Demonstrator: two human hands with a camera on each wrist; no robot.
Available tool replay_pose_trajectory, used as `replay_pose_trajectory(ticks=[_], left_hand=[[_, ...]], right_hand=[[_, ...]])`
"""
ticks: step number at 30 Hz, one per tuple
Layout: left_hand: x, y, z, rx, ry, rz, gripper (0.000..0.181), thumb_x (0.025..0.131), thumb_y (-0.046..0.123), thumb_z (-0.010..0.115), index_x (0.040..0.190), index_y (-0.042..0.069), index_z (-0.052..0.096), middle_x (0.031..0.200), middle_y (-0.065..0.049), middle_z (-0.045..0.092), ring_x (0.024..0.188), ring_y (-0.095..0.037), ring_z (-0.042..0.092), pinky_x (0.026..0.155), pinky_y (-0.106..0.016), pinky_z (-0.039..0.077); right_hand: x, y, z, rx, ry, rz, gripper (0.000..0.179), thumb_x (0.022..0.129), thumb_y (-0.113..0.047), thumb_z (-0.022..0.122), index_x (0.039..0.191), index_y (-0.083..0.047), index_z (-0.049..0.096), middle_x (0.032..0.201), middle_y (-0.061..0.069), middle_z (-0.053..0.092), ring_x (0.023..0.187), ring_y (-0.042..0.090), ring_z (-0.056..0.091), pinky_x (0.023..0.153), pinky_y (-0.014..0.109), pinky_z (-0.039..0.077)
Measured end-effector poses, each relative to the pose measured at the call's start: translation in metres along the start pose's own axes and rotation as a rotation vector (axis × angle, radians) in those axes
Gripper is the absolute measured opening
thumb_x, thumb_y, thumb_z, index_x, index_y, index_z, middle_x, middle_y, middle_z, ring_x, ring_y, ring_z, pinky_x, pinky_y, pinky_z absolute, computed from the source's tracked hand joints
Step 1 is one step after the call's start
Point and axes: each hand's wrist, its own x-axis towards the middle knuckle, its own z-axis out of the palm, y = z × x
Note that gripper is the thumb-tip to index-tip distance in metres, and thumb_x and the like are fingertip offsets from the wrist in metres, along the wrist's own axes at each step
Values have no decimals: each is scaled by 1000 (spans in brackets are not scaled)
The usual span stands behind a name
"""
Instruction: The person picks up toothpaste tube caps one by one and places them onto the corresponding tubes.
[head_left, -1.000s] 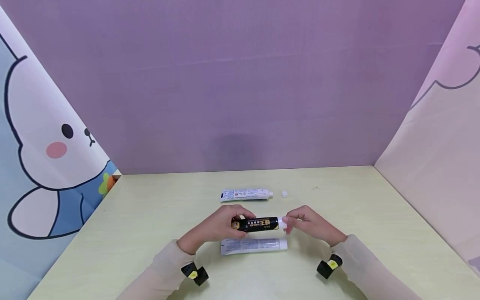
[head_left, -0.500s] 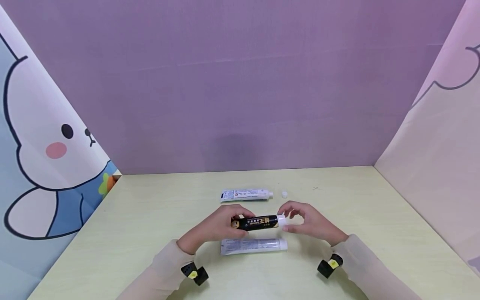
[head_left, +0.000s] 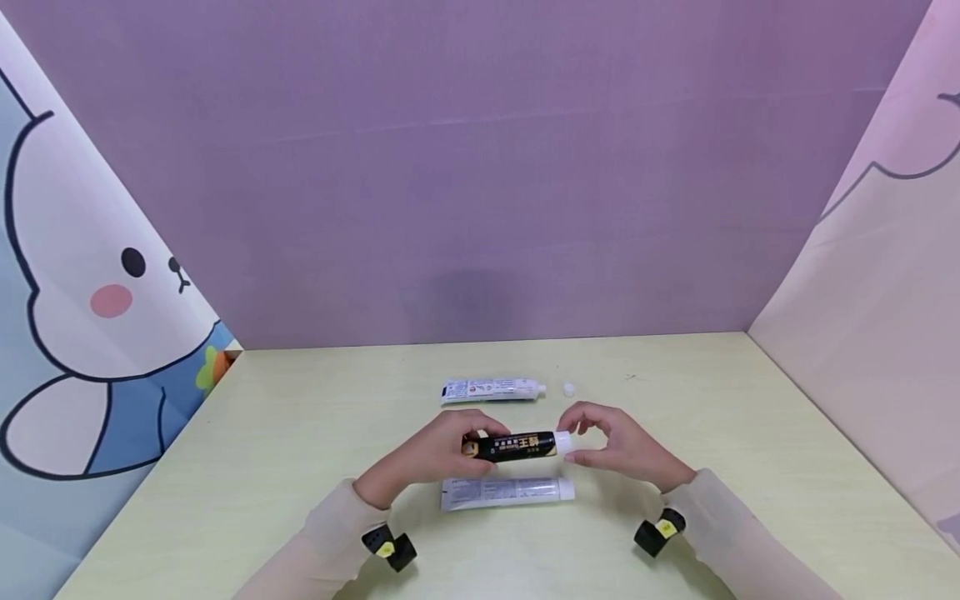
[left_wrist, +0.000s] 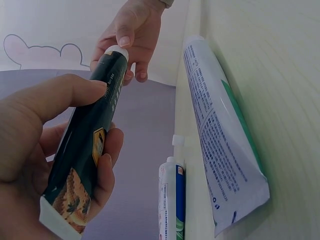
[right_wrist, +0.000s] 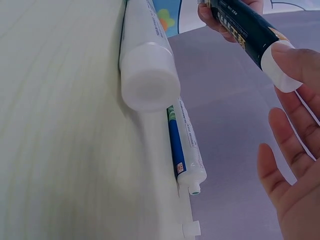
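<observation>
My left hand grips a black toothpaste tube by its body, thumb on one side and fingers curled round the other. The tube lies level above the table, its white cap pointing right. At that cap, my right hand pinches with thumb and forefinger, while its other fingers spread loosely in the right wrist view. Below the held tube, a white toothpaste tube with a white cap lies on the table. Farther back lies another toothpaste tube, uncapped, its nozzle to the right.
A small loose white cap sits just right of the uncapped tube's nozzle. The pale wooden table ends at a purple back panel. Printed panels stand along both sides, one with a cartoon rabbit.
My right fingers have spread from a bunched hold at the cap's end to a wider grasp across it. The black tube has rolled slightly in place. The left hand stays where it was.
</observation>
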Motion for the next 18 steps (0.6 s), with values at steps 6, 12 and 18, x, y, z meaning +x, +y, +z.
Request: replay_pose_trajectory(ticks=[6,12,18], left_hand=[[0,0,0,4,-1,-3,38,78,6,74,115,11,65,108,-1,63,86,-16,55,69,-22,48],[0,0,0,13,-1,-4,39,78,7,74,115,12,65,107,0,63,83,-11,54,68,-22,48],[-1,2,-1,0,-7,-12,39,78,5,74,116,11,65,109,-1,63,87,-13,56,70,-22,49]], right_hand=[[0,-1,0,-24,7,14,26,78,-14,77,100,-18,63,99,-5,64,91,11,55,80,31,44],[-1,-3,-1,-40,16,36,25,78,-16,77,99,-17,65,98,-3,65,90,14,56,80,33,45],[-2,-5,-2,-56,18,65,23,78,-17,77,99,-16,67,98,-3,66,89,15,56,81,34,45]])
